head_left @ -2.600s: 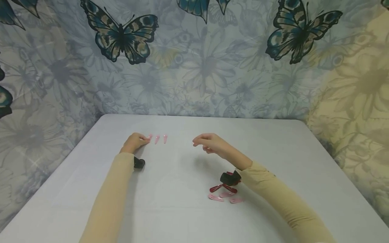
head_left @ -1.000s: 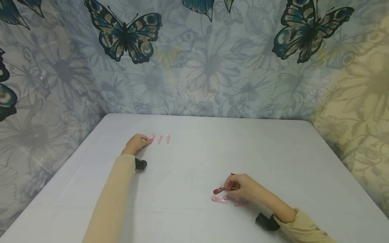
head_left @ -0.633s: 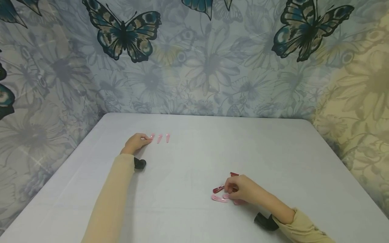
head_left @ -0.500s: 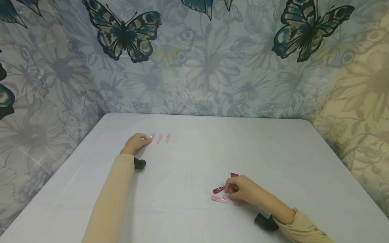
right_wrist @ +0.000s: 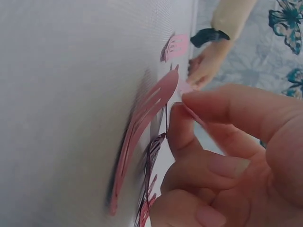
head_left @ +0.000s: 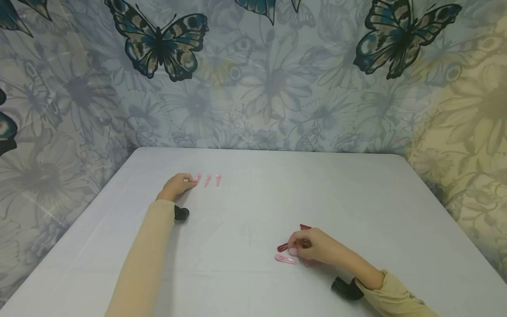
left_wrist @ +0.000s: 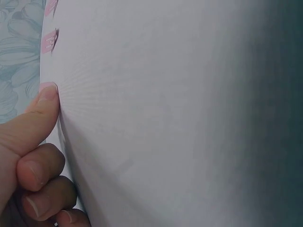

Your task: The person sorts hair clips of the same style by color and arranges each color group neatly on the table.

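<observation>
At the far left of the table, my left hand (head_left: 176, 187) pinches the leftmost of three pink snap hair clips (head_left: 198, 177); in the left wrist view the thumb covers most of that clip (left_wrist: 48, 85). Two more pink clips (head_left: 207, 180) stand beside it in the row. My right hand (head_left: 318, 246), over the loose pile at front right, pinches a pink hair clip (head_left: 292, 251) between thumb and index finger. Around it lie another pink clip (head_left: 285, 259) and dark red clips (head_left: 282, 247), partly hidden by the hand. A pink clip (right_wrist: 147, 111) looms large in the right wrist view.
The white table (head_left: 237, 290) reaches back to a wall hung with butterfly-and-flower fabric (head_left: 273, 88). Each wrist wears a black camera band, one on the left wrist (head_left: 181, 213) and one on the right (head_left: 347, 289).
My right hand has come from mid-table down to the pile at front right, and a pink hair clip there is now lifted in its fingers. The left hand stays at the row.
</observation>
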The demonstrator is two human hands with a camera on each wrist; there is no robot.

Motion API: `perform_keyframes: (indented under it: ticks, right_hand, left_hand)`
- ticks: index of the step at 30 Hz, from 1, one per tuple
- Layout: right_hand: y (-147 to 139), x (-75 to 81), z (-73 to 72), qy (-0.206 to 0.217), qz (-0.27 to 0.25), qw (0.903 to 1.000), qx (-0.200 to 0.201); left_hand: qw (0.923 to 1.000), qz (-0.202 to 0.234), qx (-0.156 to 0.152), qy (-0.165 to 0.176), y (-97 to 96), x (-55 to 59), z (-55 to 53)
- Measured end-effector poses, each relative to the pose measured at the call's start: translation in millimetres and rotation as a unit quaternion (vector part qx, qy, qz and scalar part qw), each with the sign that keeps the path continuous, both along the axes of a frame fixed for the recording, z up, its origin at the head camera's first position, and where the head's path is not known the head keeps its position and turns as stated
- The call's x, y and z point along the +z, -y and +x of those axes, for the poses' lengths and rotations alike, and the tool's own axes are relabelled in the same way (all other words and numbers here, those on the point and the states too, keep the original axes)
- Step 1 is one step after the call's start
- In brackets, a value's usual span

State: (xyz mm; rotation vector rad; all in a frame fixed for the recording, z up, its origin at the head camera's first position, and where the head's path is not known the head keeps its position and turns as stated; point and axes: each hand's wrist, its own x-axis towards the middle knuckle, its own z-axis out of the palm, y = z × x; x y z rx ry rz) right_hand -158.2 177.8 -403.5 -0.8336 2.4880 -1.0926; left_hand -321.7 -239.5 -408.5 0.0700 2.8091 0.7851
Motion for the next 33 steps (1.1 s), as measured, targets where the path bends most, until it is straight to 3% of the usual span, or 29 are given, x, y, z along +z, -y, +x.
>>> perform_keyframes:
  ticks: [11, 19, 24, 33]
  right_hand:
    - [-2.5, 2.3, -7.1, 0.015, 0.0, 0.9999, -0.006]
    - [-0.7, 11.2, -14.8, 0.025, 0.005, 0.9996, 0.012]
    - [3.3, 20.4, -31.5, 0.02, 0.016, 0.9997, 0.006]
    - [19.9, 34.3, -76.2, 0.003, 0.045, 0.9983, -0.036]
  left_hand:
    - [0.9991, -0.001, -0.022, -0.035, -1.5, 2.0, -0.6]
    - [0.9996, -0.011, -0.018, -0.021, 0.4, -0.7, 0.7]
    - [0.9997, -0.014, -0.014, -0.016, -0.8, 1.5, 0.9]
    - [0.9997, -0.003, -0.019, -0.012, 3.0, -1.3, -0.2]
